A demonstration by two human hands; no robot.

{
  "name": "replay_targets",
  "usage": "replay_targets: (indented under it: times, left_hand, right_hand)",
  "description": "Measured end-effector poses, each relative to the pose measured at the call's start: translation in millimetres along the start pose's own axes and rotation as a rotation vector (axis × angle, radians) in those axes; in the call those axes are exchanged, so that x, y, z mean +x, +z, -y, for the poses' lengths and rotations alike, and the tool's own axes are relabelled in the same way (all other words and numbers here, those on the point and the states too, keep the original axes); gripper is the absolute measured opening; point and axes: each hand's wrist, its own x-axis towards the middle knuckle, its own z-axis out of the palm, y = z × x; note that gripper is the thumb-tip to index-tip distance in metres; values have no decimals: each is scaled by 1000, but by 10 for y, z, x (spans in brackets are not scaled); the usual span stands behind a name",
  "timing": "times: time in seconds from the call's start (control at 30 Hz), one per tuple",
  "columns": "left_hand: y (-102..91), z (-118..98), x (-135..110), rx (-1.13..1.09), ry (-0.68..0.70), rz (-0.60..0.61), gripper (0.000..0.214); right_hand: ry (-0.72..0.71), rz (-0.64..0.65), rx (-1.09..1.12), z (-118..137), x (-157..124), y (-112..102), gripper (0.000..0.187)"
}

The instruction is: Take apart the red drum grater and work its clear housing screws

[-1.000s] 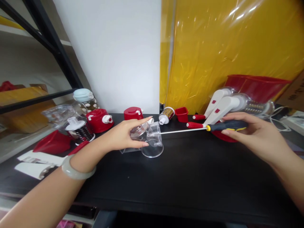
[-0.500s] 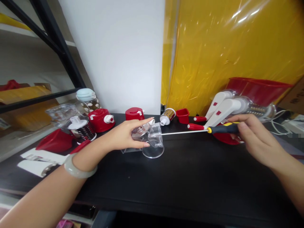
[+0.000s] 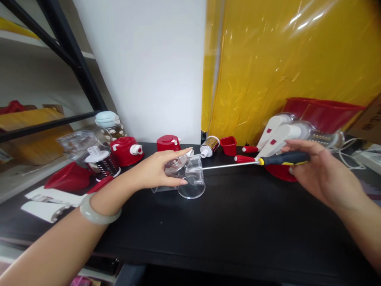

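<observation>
My left hand (image 3: 156, 171) grips a clear plastic housing (image 3: 190, 178) that lies on its side on the black table (image 3: 226, 226); the forefinger stretches over its top and the thumb presses its near side. My right hand (image 3: 321, 174) holds a screwdriver (image 3: 268, 162) by its black and yellow handle, fingers curled around it. The long metal shaft runs level to the left and its tip reaches into the clear housing. A pale bangle (image 3: 98, 210) sits on my left wrist.
Red and white parts stand along the back: a red base (image 3: 126, 150), a red cap (image 3: 168, 142), a grater drum (image 3: 210, 145), a small red cup (image 3: 229, 144), white crank handles (image 3: 276, 133). A red bin (image 3: 321, 109) stands by yellow sheeting. Shelving rises at left.
My right hand's fingers have shifted along the screwdriver handle, rolling it. The shaft stays in the clear housing. The left hand has not moved.
</observation>
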Motion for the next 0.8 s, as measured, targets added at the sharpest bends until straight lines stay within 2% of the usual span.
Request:
replay_targets:
  times: [0.1,0.2,0.27,0.4,0.5,0.6,0.7,0.8]
  left_hand:
    - [0,-1,9,7,4,1,92]
    - [0,1,9,16,6,4,93]
    - [-3,0,5,20,-2,6,92]
    - [-14,-11,2,24,-11,11,92]
    - [-20,-19,8,26,-2,11,92]
    - [-23,-16,13,25,3,8,91]
    - [-23,-12,14,34,5,6,91]
    - [-28,-17,10,40,7,7,91]
  right_hand:
    - [-81,-70,49,-70,2,97,54]
    - [-139,-128,28,-106,-5,153,32]
    - [-142,-145,39,-87,-9,155,27]
    - [-67,-84,86,27,-19,94,43]
    - [-16,-5,113,90,-24,46,44]
    - [-44,58,116,63,-9,31,34]
    - [-75,47,43,-31,18,24,20]
    - [-175,64,-175,-99,26,-14,33]
